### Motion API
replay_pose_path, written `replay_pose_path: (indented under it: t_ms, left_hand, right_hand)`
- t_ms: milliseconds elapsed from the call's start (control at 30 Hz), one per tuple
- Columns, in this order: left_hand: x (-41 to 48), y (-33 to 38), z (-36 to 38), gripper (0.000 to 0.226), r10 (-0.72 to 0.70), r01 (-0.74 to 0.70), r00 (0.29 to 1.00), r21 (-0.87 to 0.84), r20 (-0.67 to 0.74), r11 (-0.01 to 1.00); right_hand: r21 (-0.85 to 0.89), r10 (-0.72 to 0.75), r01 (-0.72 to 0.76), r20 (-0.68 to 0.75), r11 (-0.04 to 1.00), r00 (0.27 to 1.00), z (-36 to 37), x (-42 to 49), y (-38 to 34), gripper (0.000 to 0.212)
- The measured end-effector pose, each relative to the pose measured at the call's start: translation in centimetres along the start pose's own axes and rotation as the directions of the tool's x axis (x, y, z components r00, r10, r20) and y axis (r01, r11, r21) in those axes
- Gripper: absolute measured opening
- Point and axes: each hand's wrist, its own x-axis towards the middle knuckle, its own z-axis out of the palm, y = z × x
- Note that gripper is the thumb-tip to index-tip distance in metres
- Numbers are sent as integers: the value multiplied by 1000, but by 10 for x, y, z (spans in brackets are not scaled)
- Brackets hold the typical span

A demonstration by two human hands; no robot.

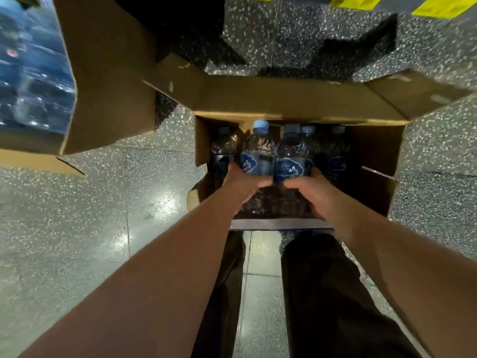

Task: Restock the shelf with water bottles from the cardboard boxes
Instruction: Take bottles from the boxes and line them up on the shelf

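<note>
An open cardboard box point(289, 99) stands on the floor in front of me, its flaps spread outward. Inside stand several clear water bottles with pale blue caps and blue labels. My left hand point(241, 183) grips one bottle point(258, 151) around its lower body. Beside it, my right hand point(307, 188) grips a second bottle point(291, 156). Both bottles are upright, side by side, raised a little above the others. More bottles point(335, 148) stay in the box's shadowed back and sides.
A second cardboard box point(108, 73) stands at the upper left, with blurred shrink-wrapped bottles point(31, 68) in it. The floor is speckled terrazzo point(77, 228). Yellow floor markings point(438, 6) run along the top edge. My dark-trousered legs point(322, 293) are below the box.
</note>
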Motion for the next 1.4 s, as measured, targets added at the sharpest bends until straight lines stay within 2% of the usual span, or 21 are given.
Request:
replay_pose_path:
  t_ms: [67,200,300,400,467,533,567,667,700,767,800,900,933,1033,1133,1167,1233,1267,1333,1400]
  left_hand:
    - [-26,7,-7,58,35,-35,999,18,34,999]
    - [-74,21,-18,46,118,-117,993,-27,29,993]
    - [-113,29,-25,34,151,-151,989,-58,-8,987]
    - [-151,39,-30,22,150,-150,989,-124,-4,981]
    - [-178,47,-32,25,182,-182,983,-163,-15,970]
    - [-206,53,-33,34,218,-223,975,-197,-51,955]
    - [-220,56,-33,42,237,-247,969,-219,-70,944]
    - [-253,62,-33,57,241,-262,963,-216,-116,941]
    - [-262,64,-33,56,253,-271,962,-225,-108,936]
    - [-280,67,-34,56,304,-317,949,-246,-89,916]
    - [-289,69,-36,59,326,-336,942,-249,-80,908]
    - [-313,72,-48,61,399,-416,909,-275,-118,867]
    - [-322,73,-54,63,421,-441,897,-272,-133,855]
    - [-356,71,-74,73,489,-510,860,-235,-147,827]
    - [-399,65,-100,74,586,-600,799,-208,-133,772]
    - [-415,63,-111,69,624,-636,771,-197,-124,746]
    - [-449,57,-133,38,685,-693,720,-172,-109,700]
    - [-466,54,-143,31,709,-716,697,-166,-108,678]
    - [-497,46,-165,44,744,-751,658,-163,-116,640]
    - [-534,38,-188,54,776,-783,618,-198,-130,590]
  right_hand:
    - [47,11,-12,19,999,1000,-3,-33,-12,96]
    - [41,19,-21,61,999,998,-7,-86,-26,109]
    - [64,-3,-1,61,998,998,-11,-125,-35,90]
    - [59,-39,33,101,998,994,-20,-154,-41,102]
    - [53,-95,88,150,995,984,-26,-189,-54,92]
    - [65,-200,190,224,980,954,-35,-225,-65,62]
    - [69,-233,223,227,972,946,-40,-238,-67,54]
    - [117,-314,294,241,949,918,-56,-270,-67,71]
    - [132,-350,325,277,936,895,-59,-283,-68,70]
    - [189,-394,349,326,918,859,-62,-303,-67,48]
    - [224,-409,352,317,909,856,-62,-313,-67,45]
    - [254,-487,424,286,869,825,-54,-334,-67,105]
    - [248,-513,454,291,856,808,-48,-347,-68,105]
    - [160,-528,503,246,849,813,-31,-385,-68,81]
    - [131,-590,577,234,806,773,-9,-433,-66,67]
    - [135,-607,593,215,794,765,-1,-448,-64,64]
    - [180,-635,610,162,771,755,15,-489,-59,56]
    - [200,-663,635,140,746,735,22,-509,-56,57]
    - [198,-716,691,119,696,688,38,-552,-54,64]
    - [206,-760,735,78,646,646,55,-592,-53,55]
